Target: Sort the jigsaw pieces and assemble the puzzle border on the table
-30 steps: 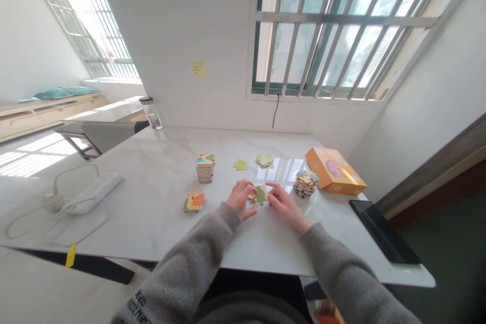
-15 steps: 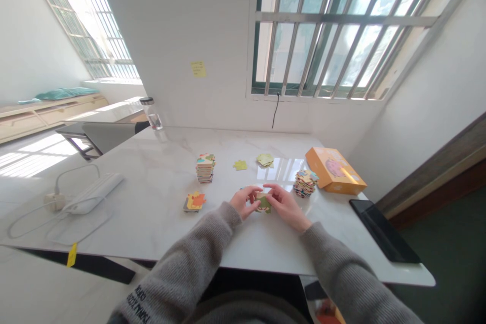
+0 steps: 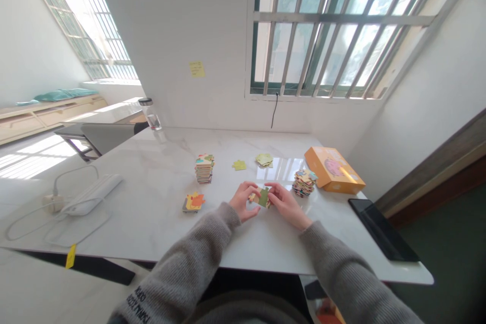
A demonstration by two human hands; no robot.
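Note:
A green-and-cream jigsaw piece [image 3: 262, 198] is between my two hands near the table's front edge. My right hand [image 3: 284, 203] pinches its right side with thumb and fingers. My left hand [image 3: 243, 202] curves around the left side, thumb and fingers apart, fingertips close to the piece; whether they touch it is hard to make out. Beyond the hands lie a single green piece [image 3: 239, 165] and a low pile of green pieces [image 3: 264, 160]. A tall stack of pieces [image 3: 304, 183] stands beside my right hand. Left of my hands are another tall stack [image 3: 204, 169] and a short yellow-orange stack [image 3: 193, 202].
An orange box [image 3: 334, 170] sits at the right, with a black tablet-like slab [image 3: 382, 230] at the table's right edge. A white power strip [image 3: 94, 194] with looping cables lies at the left. A clear bottle [image 3: 150, 114] stands at the far left corner.
The jigsaw piece has turned between my hands and shows more of its green face. My left thumb and fingers have spread apart. The stacks stay where they were.

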